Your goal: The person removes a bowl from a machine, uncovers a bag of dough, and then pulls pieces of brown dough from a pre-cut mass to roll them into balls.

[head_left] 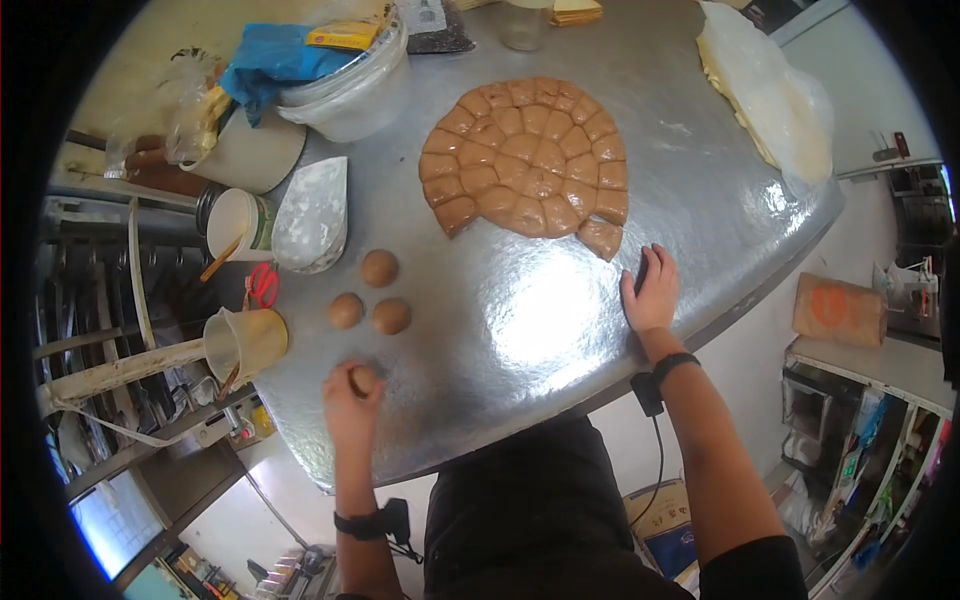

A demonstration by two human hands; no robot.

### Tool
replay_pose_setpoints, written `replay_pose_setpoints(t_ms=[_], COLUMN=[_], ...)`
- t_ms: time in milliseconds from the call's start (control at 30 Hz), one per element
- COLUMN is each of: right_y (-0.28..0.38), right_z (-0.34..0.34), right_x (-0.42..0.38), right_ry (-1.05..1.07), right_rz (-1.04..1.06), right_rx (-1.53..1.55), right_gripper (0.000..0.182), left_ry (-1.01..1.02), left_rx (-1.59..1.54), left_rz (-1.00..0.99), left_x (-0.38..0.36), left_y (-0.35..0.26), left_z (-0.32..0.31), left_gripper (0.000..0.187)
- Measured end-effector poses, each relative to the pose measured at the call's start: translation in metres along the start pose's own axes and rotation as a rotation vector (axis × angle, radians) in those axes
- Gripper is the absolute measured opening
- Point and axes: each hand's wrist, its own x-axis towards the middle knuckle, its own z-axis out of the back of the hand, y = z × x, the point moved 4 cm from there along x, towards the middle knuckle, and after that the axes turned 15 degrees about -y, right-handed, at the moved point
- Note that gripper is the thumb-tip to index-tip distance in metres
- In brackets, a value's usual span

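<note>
My left hand (350,405) is curled round a brown dough ball (362,381) at the table's near left. Just beyond it sit three smooth dough balls (379,268) in a loose cluster. My right hand (655,289) rests on the metal table (450,380) near its right edge, fingers extended and thumb apart, holding nothing. A short way beyond those fingertips lies a cut dough piece (601,239), at the lower right corner of a large round of glossy brown dough pieces (525,160) packed side by side.
Along the left edge stand a plastic jug (246,345), red-handled scissors (263,286), a white tub (236,222) and a dusty metal scoop (312,215). Farther back is a clear plastic bin (350,105) with a blue bag. Plastic sheeting (775,95) covers something yellowish at the far right.
</note>
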Motion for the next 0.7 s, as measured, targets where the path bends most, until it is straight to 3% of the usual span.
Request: replay_pose_setpoints(t_ms=[33, 100, 133, 167, 233, 333, 367, 433, 600, 700], right_y=[0.000, 0.000, 0.001, 0.001, 0.001, 0.002, 0.002, 0.005, 0.002, 0.001], right_z=[0.000, 0.001, 0.001, 0.002, 0.002, 0.003, 0.004, 0.005, 0.004, 0.003], right_x=[-0.002, 0.000, 0.001, 0.000, 0.003, 0.001, 0.002, 0.002, 0.003, 0.001], right_ry=[0.001, -0.011, -0.020, -0.019, -0.036, -0.014, -0.012, -0.020, 0.008, 0.015], right_rz=[0.001, 0.029, 0.036, 0.038, 0.059, 0.054, 0.049, 0.038, 0.017, 0.001], right_rx=[0.002, 0.001, 0.002, 0.002, -0.001, 0.004, 0.008, 0.018, 0.017, 0.023], right_gripper=[0.056, 0.056, 0.056, 0.056, 0.057, 0.057, 0.057, 0.057, 0.056, 0.057], left_ry=[-0.001, -0.202, -0.151, -0.164, -0.400, -0.452, -0.459, -0.135, -0.256, -0.192], left_rx=[0.001, 0.063, 0.154, 0.140, 0.407, 0.191, 0.188, -0.269, -0.194, -0.092], left_rz=[0.002, -0.097, -0.158, -0.159, -0.264, -0.397, -0.390, -0.398, -0.690, -0.575], left_x=[0.009, 0.024, 0.022, 0.018, 0.005, 0.010, 0.018, 0.043, 0.093, 0.101], left_y=[0.017, 0.031, 0.029, 0.019, -0.015, -0.087, -0.102, -0.135, -0.206, -0.207], left_z=[0.000, 0.000, -0.003, -0.002, 0.002, 0.019, 0.009, -0.031, -0.100, -0.108], left_gripper=[0.059, 0.062, 0.066, 0.066, 0.071, 0.069, 0.069, 0.058, 0.041, 0.040])
